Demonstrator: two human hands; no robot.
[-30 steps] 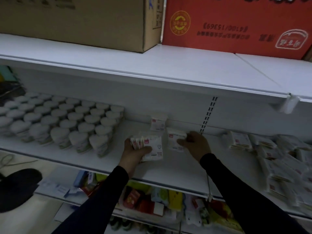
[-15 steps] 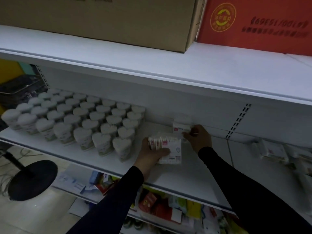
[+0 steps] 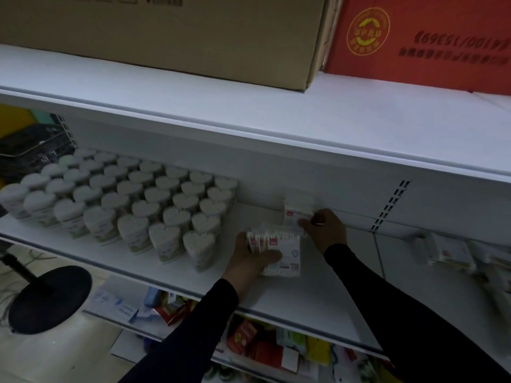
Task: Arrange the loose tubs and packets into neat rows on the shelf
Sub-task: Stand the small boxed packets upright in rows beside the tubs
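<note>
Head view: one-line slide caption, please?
Left hand grips a bundle of packets while right hand sets one packet upright at the shelf back.

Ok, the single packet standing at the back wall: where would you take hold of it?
Probably by its top edge, pinched from the front. The packet stands upright against the back panel, so only its front face and top are free. The right hand already touches its right side.

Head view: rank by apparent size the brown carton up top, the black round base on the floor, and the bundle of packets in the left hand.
1. brown carton, by far the largest.
2. black round base.
3. bundle of packets in the left hand.
</note>
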